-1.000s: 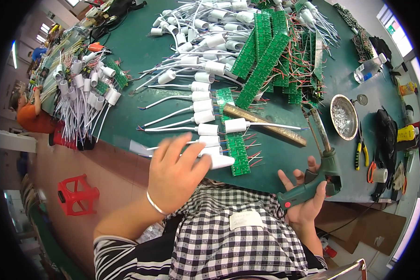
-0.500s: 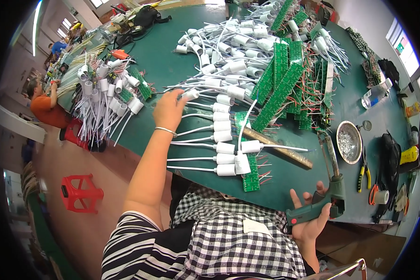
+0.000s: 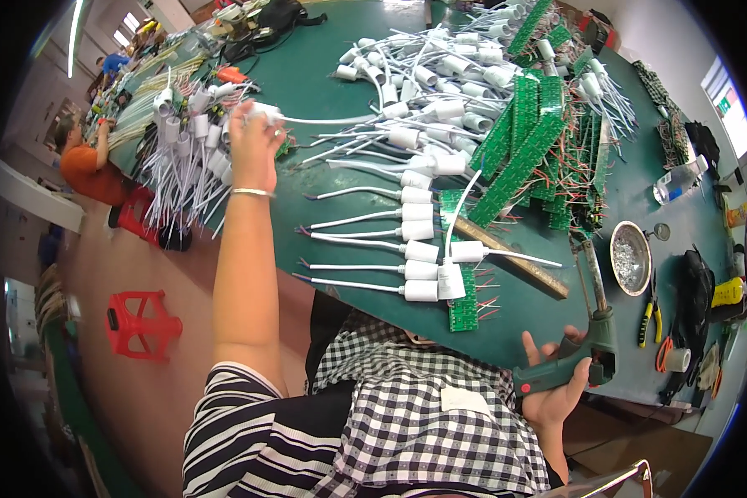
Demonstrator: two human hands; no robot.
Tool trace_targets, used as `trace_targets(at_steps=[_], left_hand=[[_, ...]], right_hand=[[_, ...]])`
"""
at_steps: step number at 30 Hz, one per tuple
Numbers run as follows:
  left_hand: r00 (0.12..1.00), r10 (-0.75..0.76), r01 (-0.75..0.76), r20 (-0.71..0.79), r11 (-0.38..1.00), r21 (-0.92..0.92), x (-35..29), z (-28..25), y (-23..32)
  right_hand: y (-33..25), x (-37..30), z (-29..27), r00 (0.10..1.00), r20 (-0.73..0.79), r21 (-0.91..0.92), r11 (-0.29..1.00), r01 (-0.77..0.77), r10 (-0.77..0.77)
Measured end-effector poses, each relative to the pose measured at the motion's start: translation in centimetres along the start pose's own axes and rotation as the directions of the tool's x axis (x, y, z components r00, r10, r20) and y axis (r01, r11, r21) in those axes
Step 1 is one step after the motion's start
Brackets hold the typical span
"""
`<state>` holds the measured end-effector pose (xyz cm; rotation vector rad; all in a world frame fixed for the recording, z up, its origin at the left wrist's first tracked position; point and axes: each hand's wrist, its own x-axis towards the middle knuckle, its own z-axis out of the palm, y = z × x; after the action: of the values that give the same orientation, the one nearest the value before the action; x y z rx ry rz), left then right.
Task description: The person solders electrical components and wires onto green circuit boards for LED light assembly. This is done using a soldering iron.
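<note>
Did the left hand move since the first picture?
Yes. Judged against the green circuit board nearest the body, the left hand has gone farther left and farther away across the table.

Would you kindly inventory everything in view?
Table: one, green, centre
Cabled sockets: many, white, across table
Circuit boards: many, green, beside sockets
Bar: one, brownish, mid-table
Gun-shaped tool: one, green, lower right
Bowl: one, silvery, right
Pliers: one, yellow-black, right
Bottle: one, clear, right
Roll: one, white, right
Nearer stool: one, red, floor left
Co-workers: at least two, orange/blue, upper left
Left grip: one, holding socket
Right grip: one, holding tool
</note>
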<state>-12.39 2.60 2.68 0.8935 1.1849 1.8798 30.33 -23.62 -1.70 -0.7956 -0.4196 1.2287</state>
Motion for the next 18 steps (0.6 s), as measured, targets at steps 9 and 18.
trace_targets(at_steps=[9, 18], left_hand=[[0.417, 0.210, -0.908, 0.884, 0.066, 0.413, -14.3, 5.3, 6.6], [0.609, -0.113, -0.659, 0.785, 0.479, 0.580, -26.8, 4.9, -2.2]], right_hand=[[0.5, -0.4, -0.4, 0.996, 0.085, -0.092, 0.995, 0.045, -0.037], [-0.7, -2.2, -1.3, 0.984, 0.093, -0.292, 0.949, -0.121, 0.154]])
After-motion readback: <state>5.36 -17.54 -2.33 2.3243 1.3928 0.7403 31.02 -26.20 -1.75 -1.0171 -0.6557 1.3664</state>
